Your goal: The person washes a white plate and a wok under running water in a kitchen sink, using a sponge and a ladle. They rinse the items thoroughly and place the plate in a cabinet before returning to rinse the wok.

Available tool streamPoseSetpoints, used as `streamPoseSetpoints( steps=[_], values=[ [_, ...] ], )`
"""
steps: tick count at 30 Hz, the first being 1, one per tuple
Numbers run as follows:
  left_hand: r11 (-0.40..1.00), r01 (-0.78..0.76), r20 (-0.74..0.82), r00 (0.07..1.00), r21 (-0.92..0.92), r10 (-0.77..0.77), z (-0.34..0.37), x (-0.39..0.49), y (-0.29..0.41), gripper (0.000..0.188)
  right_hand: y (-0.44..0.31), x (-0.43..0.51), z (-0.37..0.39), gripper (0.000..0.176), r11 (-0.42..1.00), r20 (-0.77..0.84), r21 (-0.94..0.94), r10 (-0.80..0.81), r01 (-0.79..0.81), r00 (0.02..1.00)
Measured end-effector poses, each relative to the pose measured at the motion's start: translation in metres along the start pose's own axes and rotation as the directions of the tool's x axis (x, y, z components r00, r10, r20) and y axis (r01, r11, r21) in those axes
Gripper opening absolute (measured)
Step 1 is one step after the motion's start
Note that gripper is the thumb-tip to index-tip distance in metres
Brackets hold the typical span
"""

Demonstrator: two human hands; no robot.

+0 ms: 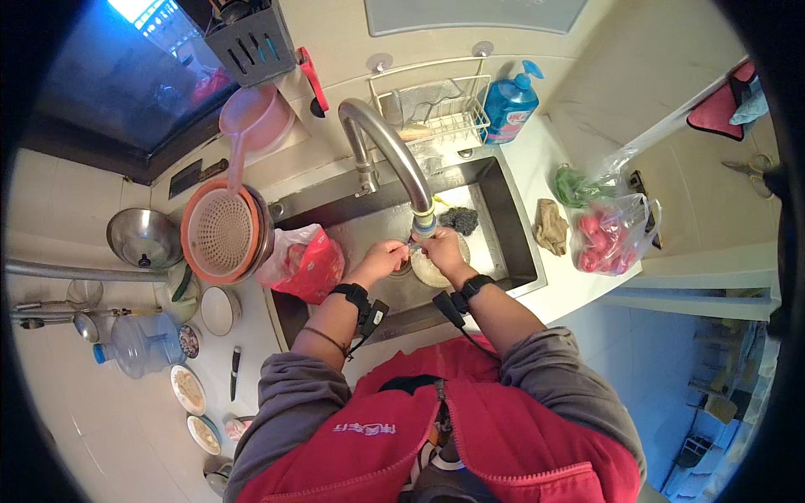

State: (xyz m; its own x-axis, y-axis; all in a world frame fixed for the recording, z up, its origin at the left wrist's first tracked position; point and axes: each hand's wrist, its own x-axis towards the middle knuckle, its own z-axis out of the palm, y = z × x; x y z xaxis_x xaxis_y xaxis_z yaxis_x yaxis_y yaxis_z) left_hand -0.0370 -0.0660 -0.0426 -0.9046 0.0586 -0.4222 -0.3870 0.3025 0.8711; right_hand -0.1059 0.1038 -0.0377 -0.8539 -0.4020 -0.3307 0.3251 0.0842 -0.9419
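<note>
Both my hands meet over the stainless steel sink [377, 220], just below the spout of the curved metal faucet [393, 148]. My left hand [385, 259] and my right hand [442, 249] pinch a small item between them, too small to make out. Under my right hand a round, pale dish [431, 270] lies in the sink. A dark scouring pad [460, 220] rests behind it on the sink bottom. Left of my left hand, a red patterned plastic bag [321, 267] lies at the sink's left side.
Stacked colanders and basins [220, 232], a white bowl [217, 310] and a knife [235, 372] are on the left. A wire rack [440, 104] and a blue soap bottle [510, 107] stand behind the sink. On the right lie a brown cloth [551, 227] and a bag of red produce [607, 242].
</note>
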Motion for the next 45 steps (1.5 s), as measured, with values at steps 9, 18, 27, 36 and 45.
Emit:
streamPoseSetpoints(
  steps=[9,18,27,36,45],
  values=[
    [0.964,0.228,0.176,0.963,-0.137,-0.203,-0.017,-0.020,-0.034,0.027,-0.009,-0.005,-0.014,0.011,0.975,-0.144,-0.193,-0.139,0.110,0.980],
    [0.983,-0.169,-0.026,0.985,-0.071,0.168,0.004,-0.018,-0.016,0.024,-0.007,-0.014,0.015,0.007,0.983,-0.106,-0.027,-0.182,0.180,0.978],
    [0.866,0.092,0.176,0.984,-0.491,-0.005,0.022,-0.028,0.027,0.022,0.006,-0.015,0.012,0.012,0.991,-0.024,0.128,-0.041,0.044,0.999],
    [0.951,0.257,0.217,0.951,-0.171,-0.218,-0.009,-0.054,0.013,0.030,0.013,-0.003,0.014,0.005,0.993,-0.136,-0.103,0.049,-0.063,0.989],
    [0.921,0.217,0.181,0.970,-0.324,-0.165,-0.023,-0.069,-0.006,0.029,0.000,-0.006,0.002,0.011,0.990,-0.069,-0.078,-0.124,0.119,0.990]
  ],
)
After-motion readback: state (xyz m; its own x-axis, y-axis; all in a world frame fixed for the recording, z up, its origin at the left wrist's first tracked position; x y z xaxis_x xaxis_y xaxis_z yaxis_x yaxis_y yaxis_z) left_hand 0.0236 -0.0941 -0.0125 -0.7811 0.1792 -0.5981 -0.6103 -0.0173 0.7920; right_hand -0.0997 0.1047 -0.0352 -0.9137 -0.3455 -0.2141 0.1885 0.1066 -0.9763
